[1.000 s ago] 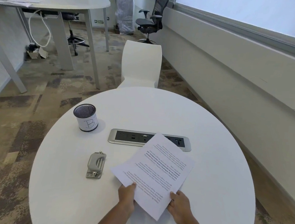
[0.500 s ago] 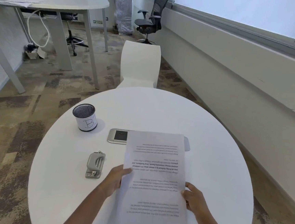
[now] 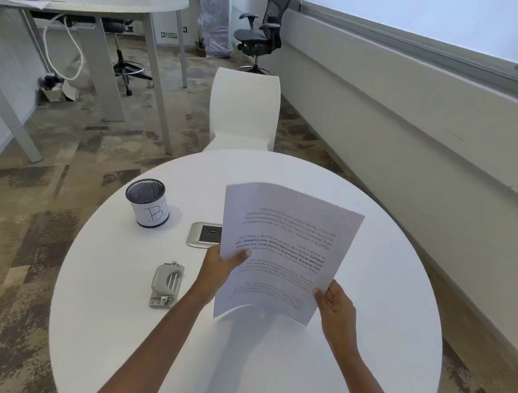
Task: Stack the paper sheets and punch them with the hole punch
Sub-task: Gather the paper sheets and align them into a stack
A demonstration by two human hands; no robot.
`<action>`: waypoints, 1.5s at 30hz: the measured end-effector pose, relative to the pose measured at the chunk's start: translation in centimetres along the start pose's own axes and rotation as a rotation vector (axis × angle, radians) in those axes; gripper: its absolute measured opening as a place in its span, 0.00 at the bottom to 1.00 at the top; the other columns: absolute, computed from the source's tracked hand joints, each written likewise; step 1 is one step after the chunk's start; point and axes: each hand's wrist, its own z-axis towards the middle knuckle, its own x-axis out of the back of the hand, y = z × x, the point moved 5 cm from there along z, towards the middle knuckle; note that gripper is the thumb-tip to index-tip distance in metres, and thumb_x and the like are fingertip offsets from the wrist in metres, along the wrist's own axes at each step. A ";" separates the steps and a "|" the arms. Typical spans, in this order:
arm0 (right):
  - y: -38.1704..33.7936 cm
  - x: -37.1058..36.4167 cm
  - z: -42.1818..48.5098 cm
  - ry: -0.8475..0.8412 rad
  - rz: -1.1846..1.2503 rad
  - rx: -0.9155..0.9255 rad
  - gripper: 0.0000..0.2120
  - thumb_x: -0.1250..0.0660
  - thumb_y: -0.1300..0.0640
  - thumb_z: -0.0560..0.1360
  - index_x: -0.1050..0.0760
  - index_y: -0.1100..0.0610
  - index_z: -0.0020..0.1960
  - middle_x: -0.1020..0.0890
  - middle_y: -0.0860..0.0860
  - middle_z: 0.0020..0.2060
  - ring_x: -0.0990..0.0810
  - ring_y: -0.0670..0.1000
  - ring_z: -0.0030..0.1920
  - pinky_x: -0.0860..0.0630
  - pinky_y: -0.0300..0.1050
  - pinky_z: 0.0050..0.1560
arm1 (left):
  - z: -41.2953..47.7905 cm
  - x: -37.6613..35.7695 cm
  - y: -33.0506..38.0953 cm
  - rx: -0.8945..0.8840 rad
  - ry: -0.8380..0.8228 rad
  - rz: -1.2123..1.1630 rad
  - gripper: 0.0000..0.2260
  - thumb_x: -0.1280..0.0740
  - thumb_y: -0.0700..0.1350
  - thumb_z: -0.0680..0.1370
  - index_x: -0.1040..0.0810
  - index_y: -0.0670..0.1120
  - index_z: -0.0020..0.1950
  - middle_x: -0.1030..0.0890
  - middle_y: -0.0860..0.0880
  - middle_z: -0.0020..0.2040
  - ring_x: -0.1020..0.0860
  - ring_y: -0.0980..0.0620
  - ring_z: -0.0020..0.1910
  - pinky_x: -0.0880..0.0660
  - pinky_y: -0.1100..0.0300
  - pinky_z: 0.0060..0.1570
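Observation:
The printed paper sheets [image 3: 281, 248] are held up off the round white table [image 3: 379, 348], standing nearly on end with the text upside down to me. My left hand [image 3: 220, 265] grips their left edge, thumb on the front. My right hand [image 3: 334, 303] grips the lower right corner. The grey metal hole punch [image 3: 166, 284] lies flat on the table to the left of my left hand, apart from the sheets.
A mesh pen cup [image 3: 148, 202] marked "B" stands at the table's back left. A silver power socket panel [image 3: 204, 234] is partly hidden behind the sheets. A white chair [image 3: 245, 107] stands beyond the table, a wall ledge runs along the right.
The sheets went from lying angled on the table to being squared up and lifted upright. My left hand moved up their left edge; my right hand rose with the lower right corner.

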 end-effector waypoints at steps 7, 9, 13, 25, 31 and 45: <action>-0.1 0.0 -0.1 0.054 0.015 0.057 0.11 0.39 0.65 0.77 0.25 0.50 0.43 0.17 0.51 0.41 0.20 0.56 0.45 0.23 0.46 0.46 | -0.5 -0.3 -0.5 -0.051 0.019 0.051 0.08 0.32 0.37 0.74 0.22 0.52 0.44 0.19 0.50 0.44 0.20 0.52 0.41 0.21 0.62 0.41; 0.3 -0.2 -0.1 0.019 -0.002 0.035 0.10 0.39 0.65 0.77 0.25 0.51 0.45 0.17 0.51 0.42 0.20 0.55 0.45 0.23 0.45 0.46 | -0.6 -0.2 -1.0 -0.042 0.015 0.081 0.06 0.32 0.38 0.74 0.21 0.48 0.47 0.18 0.48 0.44 0.20 0.51 0.41 0.21 0.64 0.39; 2.1 0.0 0.3 -0.001 -0.062 -0.031 0.05 0.39 0.63 0.77 0.24 0.60 0.48 0.17 0.55 0.44 0.20 0.55 0.46 0.25 0.43 0.45 | -0.9 0.2 -1.8 -0.013 0.052 0.006 0.09 0.33 0.37 0.75 0.20 0.52 0.44 0.16 0.58 0.37 0.18 0.62 0.34 0.22 0.71 0.32; 6.2 2.1 -0.1 -0.173 0.255 -0.477 0.03 0.31 0.60 0.72 0.22 0.56 0.46 0.17 0.54 0.42 0.19 0.53 0.43 0.23 0.46 0.47 | -1.0 -0.1 -3.6 0.270 0.077 -0.387 0.15 0.37 0.35 0.77 0.28 0.37 0.64 0.23 0.39 0.61 0.23 0.40 0.58 0.28 0.44 0.62; 7.3 -0.4 -1.2 -0.220 0.683 -0.674 0.08 0.38 0.64 0.75 0.24 0.55 0.39 0.15 0.51 0.33 0.16 0.49 0.33 0.17 0.44 0.34 | -1.8 -0.7 -6.8 0.476 0.199 -0.555 0.17 0.36 0.39 0.78 0.29 0.35 0.66 0.26 0.37 0.65 0.27 0.39 0.64 0.34 0.40 0.67; 10.7 0.1 -3.6 -0.043 0.454 -0.817 0.19 0.39 0.75 0.73 0.31 0.66 0.63 0.24 0.63 0.61 0.24 0.60 0.52 0.25 0.56 0.46 | -4.6 0.9 -11.3 0.659 0.354 -0.533 0.17 0.44 0.34 0.79 0.35 0.34 0.68 0.22 0.36 0.51 0.26 0.40 0.44 0.28 0.51 0.44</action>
